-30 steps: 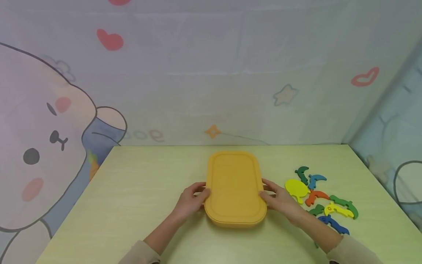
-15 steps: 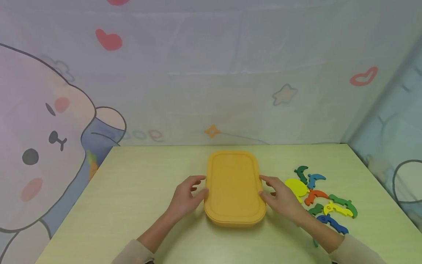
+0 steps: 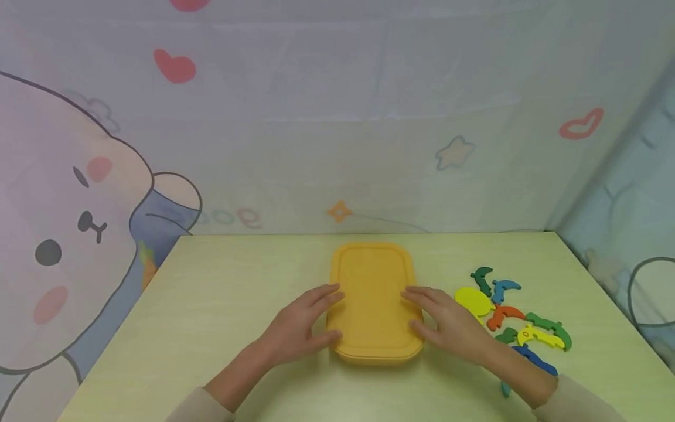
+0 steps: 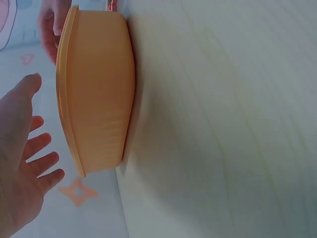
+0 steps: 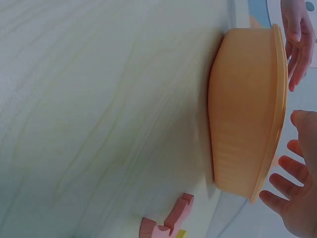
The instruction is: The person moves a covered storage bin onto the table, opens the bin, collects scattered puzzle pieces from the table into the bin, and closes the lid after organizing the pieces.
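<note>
On a pale wood-grain worktop (image 3: 237, 269), near the middle: a yellow, round-cornered, smooth-walled box (image 4: 99, 94), capped by a matching yellow flat lid (image 3: 371, 275) with a faintly grooved border. Apparently seated flush along the near edge; too hidden at the far end to tell.

Over the lid's left side, the left grip (image 3: 297, 334): wide, fingers spread and relaxed, thumb apart, nothing held. Over the right side, the right grip (image 3: 456, 328): equally wide and loose, likewise without a hold. In the left wrist view, clearly apart from the box wall; in the right wrist view, close to the lid's rim, contact impossible to confirm.

Likely trouble: with only a one-sided push, sliding or turning of the box on the smooth-looking worktop. With uneven pressing on the lid, possible rocking, or lifting of one corner. To the right, partly hidden behind the right forearm (image 3: 511, 364), a dark blue curved flat piece (image 3: 543, 362); beyond, a yellow round flat piece (image 3: 471, 299) and an orange-red curved flat piece (image 3: 503, 315). Easily scattered, probably, by a low sweep of that forearm.
</note>
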`<state>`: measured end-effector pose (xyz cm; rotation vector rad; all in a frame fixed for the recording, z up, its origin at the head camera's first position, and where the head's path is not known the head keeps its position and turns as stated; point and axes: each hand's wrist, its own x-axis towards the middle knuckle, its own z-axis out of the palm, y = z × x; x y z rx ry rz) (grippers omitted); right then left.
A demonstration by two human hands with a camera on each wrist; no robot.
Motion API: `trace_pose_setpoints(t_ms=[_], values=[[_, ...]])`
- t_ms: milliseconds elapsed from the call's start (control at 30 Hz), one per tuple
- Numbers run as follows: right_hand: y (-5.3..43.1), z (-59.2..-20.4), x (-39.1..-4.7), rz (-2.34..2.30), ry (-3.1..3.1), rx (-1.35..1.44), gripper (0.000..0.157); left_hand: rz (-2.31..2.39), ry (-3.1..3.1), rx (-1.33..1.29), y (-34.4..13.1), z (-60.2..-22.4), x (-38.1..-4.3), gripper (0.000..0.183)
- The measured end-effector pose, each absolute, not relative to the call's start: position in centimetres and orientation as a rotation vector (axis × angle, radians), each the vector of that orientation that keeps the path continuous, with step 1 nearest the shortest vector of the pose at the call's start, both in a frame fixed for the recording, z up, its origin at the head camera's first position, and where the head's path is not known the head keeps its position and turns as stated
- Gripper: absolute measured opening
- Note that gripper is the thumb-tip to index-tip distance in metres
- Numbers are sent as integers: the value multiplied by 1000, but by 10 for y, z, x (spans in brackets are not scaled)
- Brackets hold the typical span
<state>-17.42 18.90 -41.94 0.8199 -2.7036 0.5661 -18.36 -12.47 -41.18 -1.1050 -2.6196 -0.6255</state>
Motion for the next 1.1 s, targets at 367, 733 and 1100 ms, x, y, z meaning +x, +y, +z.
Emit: trace_pose_setpoints(t_ms=[367,733,1100], values=[[188,-413,-162,411,-2694,1025,54,-375,-2425,-1342,-119,-416,-179,70],[184,-415,-153,268,-2696,1178,55,-253,-2424,-1369,-117,-420,-174,64],[182,-418,-150,187,-2559,1236,53,-176,-2401,-1376,-115,-424,-174,57]])
